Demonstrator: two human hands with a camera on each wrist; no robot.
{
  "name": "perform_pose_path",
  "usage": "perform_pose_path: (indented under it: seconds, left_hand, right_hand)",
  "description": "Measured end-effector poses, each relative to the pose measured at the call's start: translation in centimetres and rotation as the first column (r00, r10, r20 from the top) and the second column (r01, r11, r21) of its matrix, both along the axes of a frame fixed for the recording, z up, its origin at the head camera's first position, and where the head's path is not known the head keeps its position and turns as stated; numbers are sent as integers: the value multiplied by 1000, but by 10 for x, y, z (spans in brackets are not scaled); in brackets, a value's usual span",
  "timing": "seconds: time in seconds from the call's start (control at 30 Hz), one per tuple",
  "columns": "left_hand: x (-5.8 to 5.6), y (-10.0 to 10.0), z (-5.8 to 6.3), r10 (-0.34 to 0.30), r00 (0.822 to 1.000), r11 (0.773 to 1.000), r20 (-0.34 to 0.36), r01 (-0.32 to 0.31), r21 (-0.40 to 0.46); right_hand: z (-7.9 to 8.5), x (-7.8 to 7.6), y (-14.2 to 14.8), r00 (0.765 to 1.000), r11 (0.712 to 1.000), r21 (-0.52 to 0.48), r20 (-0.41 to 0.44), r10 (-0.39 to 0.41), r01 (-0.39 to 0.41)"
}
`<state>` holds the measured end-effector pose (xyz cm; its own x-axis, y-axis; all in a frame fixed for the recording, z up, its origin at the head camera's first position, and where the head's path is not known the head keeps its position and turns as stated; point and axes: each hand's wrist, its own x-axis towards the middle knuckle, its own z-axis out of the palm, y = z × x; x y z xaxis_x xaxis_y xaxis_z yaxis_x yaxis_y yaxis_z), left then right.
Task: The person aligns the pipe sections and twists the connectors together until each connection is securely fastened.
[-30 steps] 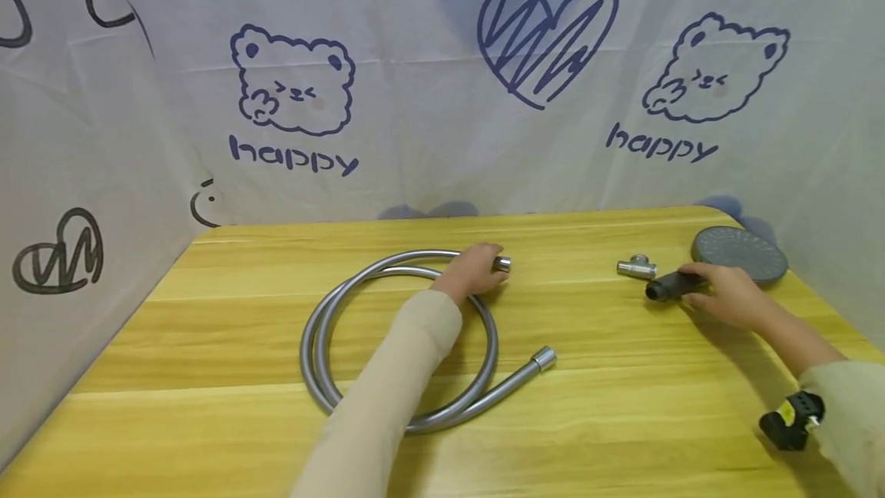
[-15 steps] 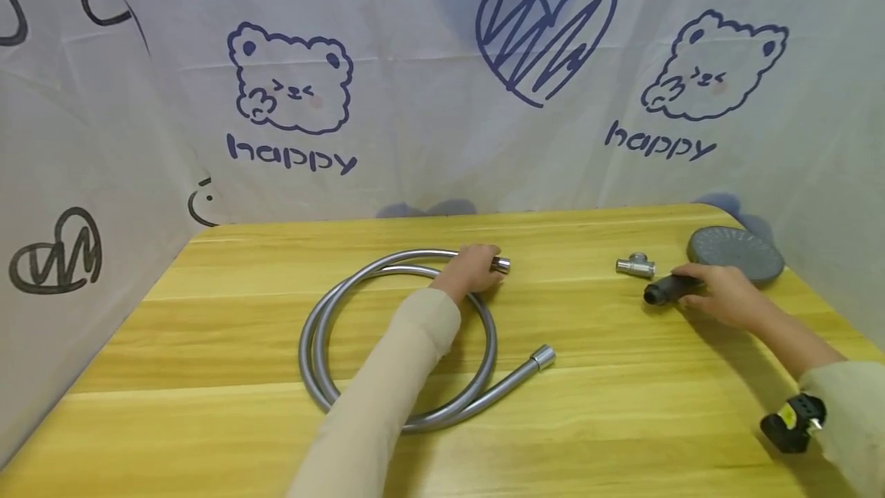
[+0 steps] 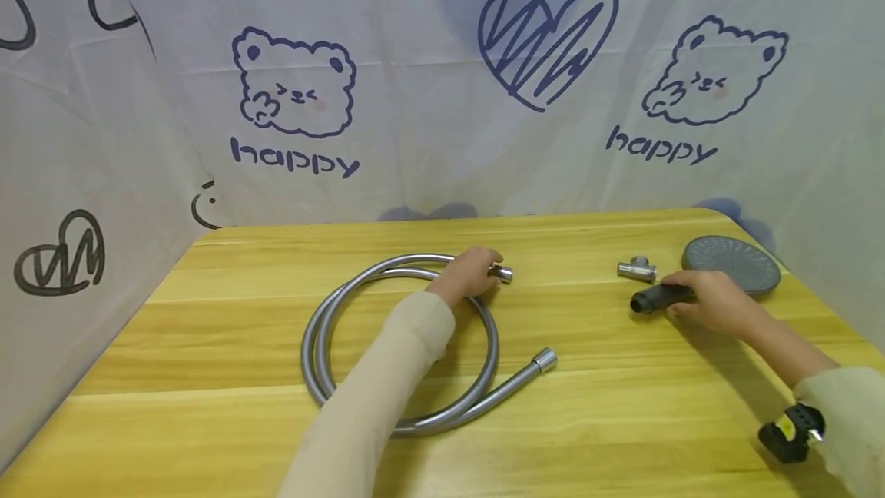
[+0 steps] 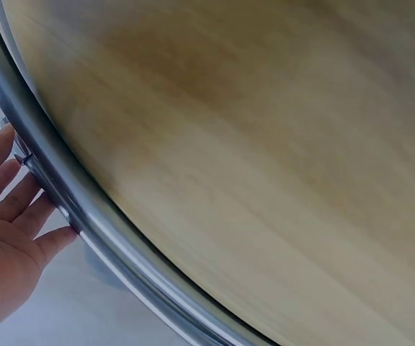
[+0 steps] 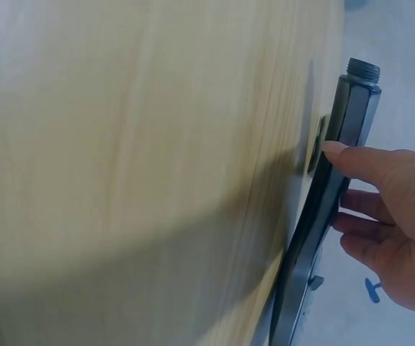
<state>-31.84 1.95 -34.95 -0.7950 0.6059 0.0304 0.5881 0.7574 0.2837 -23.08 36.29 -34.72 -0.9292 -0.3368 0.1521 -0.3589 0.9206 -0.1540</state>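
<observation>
A grey shower hose (image 3: 508,388) lies coiled on the wooden table, its chrome nut (image 3: 545,360) pointing right. My left hand (image 3: 472,273) holds the hose's other end at the far side of the coil, and a chrome fitting (image 3: 505,274) sticks out past the fingers. In the left wrist view, the fingertips of the left hand (image 4: 13,238) meet the hose (image 4: 121,223). To the right, my right hand (image 3: 715,302) grips the handle of a dark grey shower head (image 3: 733,263). The threaded end (image 5: 364,70) of that handle shows in the right wrist view.
A small chrome T-shaped fitting (image 3: 638,269) lies just behind the shower head's handle. White cloth (image 3: 415,98) with drawings hangs behind and beside the wooden table (image 3: 207,313). A black device (image 3: 791,433) sits at the right sleeve.
My right hand has drawn the shower head slightly left and nearer to me. The hose end in my left hand has shifted slightly; the coil stays put.
</observation>
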Motion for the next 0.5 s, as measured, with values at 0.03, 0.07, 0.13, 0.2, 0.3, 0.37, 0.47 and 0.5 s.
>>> perform_pose_path:
  seconds: [0.03,0.07,0.13,0.2,0.3,0.37,0.47,0.5]
  left_hand:
    - [1,0,0,-4,1000,1000,1,4,2]
    - [1,-1,1,-8,1000,1000,1,8,2]
    - [2,-1,2,-9,1000,1000,4,9,-2]
    - [3,-1,3,-9,1000,1000,7,9,-8]
    - [4,-1,3,-8,1000,1000,9,8,-19]
    - [4,-1,4,-9,1000,1000,8,9,-22]
    - [5,-2,3,-8,1000,1000,1,8,-23]
    - [5,-2,2,-8,1000,1000,1,8,-18]
  right_hand:
    - [0,0,-1,1000,1000,4,0,-2,2]
    - [0,1,-1,1000,1000,8,0,-4,4]
    - [0,1,-3,1000,1000,12,5,-11,10]
    - [0,1,-6,1000,1000,11,6,-12,11]
    - [0,2,-11,1000,1000,-4,-3,-10,10]
    - [1,2,-14,1000,1000,-10,-9,-8,8]
    - [0,3,-19,1000,1000,-12,-6,-9,9]
    - [0,4,-21,1000,1000,-11,-5,-11,11]
